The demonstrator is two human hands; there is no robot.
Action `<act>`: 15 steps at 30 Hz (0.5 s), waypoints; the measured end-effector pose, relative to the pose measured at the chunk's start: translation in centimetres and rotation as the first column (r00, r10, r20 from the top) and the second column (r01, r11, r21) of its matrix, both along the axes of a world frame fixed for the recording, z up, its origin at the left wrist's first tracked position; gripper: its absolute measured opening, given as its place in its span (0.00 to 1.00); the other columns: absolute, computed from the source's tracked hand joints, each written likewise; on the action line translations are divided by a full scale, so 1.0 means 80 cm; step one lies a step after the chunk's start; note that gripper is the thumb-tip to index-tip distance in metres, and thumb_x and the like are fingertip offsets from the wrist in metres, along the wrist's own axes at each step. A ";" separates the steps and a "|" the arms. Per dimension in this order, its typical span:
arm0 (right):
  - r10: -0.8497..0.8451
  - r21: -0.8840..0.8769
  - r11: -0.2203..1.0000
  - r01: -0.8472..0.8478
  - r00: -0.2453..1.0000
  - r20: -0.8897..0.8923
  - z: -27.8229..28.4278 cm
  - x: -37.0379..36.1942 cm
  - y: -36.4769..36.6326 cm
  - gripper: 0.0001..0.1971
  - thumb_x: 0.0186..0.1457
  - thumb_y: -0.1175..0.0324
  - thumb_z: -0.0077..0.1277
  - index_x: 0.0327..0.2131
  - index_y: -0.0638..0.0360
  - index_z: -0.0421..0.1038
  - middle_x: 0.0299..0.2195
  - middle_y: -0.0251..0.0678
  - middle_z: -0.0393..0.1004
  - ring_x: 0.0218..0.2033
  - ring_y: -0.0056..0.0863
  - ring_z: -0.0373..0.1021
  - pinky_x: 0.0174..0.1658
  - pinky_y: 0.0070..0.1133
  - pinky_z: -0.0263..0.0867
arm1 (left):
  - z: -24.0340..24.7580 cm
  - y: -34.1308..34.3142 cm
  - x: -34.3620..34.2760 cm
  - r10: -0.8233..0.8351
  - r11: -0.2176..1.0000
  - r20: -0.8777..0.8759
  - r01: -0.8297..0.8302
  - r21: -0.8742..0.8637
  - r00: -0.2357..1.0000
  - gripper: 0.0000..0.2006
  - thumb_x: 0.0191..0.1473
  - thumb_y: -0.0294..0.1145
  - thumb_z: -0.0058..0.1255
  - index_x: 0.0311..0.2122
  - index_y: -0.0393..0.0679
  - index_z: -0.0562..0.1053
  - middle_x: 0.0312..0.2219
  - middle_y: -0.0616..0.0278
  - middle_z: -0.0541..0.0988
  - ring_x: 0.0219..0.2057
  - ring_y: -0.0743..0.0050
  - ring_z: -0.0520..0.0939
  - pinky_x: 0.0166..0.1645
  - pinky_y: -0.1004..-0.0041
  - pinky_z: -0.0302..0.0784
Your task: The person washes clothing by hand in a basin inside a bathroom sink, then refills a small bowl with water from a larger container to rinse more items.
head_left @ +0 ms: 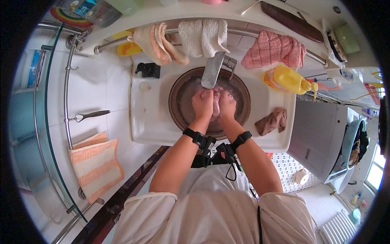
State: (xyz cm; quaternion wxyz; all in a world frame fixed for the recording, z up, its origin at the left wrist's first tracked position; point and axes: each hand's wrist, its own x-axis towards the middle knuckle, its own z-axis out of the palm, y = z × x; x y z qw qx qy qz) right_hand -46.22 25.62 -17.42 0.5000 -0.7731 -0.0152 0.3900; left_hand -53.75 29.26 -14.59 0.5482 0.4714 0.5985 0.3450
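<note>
Both hands are together under the flat metal faucet [212, 72], over a round brown-rimmed basin [172, 97] set in a white sink [150, 122]. My left hand [202, 105] is closed on a wet pinkish cloth [216, 106]. From the other side, my right hand [226, 105] grips the same cloth, its fingers wrapped round it. The cloth is bunched between the hands, so its kind cannot be made out. Water stands in the basin below. A crumpled brown cloth [271, 121] lies on the sink's right ledge.
A yellow pump bottle [284, 79] lies at the sink's right. A small black object [150, 70] stands at the left. White [202, 38] and pink [274, 49] towels hang on the rail behind. A washing machine [319, 130] stands right, a glass shelf [50, 73] left.
</note>
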 end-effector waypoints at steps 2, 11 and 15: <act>0.064 0.003 0.998 -0.064 0.997 0.053 0.010 -0.001 0.007 0.21 0.53 0.51 0.48 0.38 0.58 0.80 0.33 0.45 0.81 0.39 0.38 0.77 0.45 0.30 0.69 | -0.045 0.008 -0.001 0.058 0.998 0.063 -0.057 -0.014 0.996 0.11 0.55 0.32 0.52 0.32 0.33 0.77 0.29 0.57 0.81 0.30 0.72 0.80 0.36 0.72 0.74; 0.155 0.111 0.979 -0.173 0.976 0.151 0.052 -0.001 -0.005 0.19 0.55 0.54 0.48 0.39 0.59 0.79 0.35 0.44 0.81 0.38 0.37 0.77 0.44 0.28 0.69 | -0.011 -0.001 0.006 0.256 0.959 0.365 -0.186 -0.215 0.895 0.12 0.55 0.35 0.53 0.30 0.34 0.74 0.24 0.60 0.78 0.27 0.72 0.79 0.35 0.71 0.74; -0.041 0.283 0.954 0.096 0.980 -0.193 0.026 0.005 -0.005 0.23 0.59 0.50 0.51 0.42 0.64 0.76 0.36 0.38 0.79 0.37 0.26 0.74 0.43 0.25 0.68 | -0.002 -0.024 -0.012 -0.058 0.987 0.193 0.028 0.156 0.979 0.28 0.49 0.36 0.63 0.52 0.36 0.66 0.43 0.57 0.74 0.42 0.69 0.76 0.50 0.72 0.71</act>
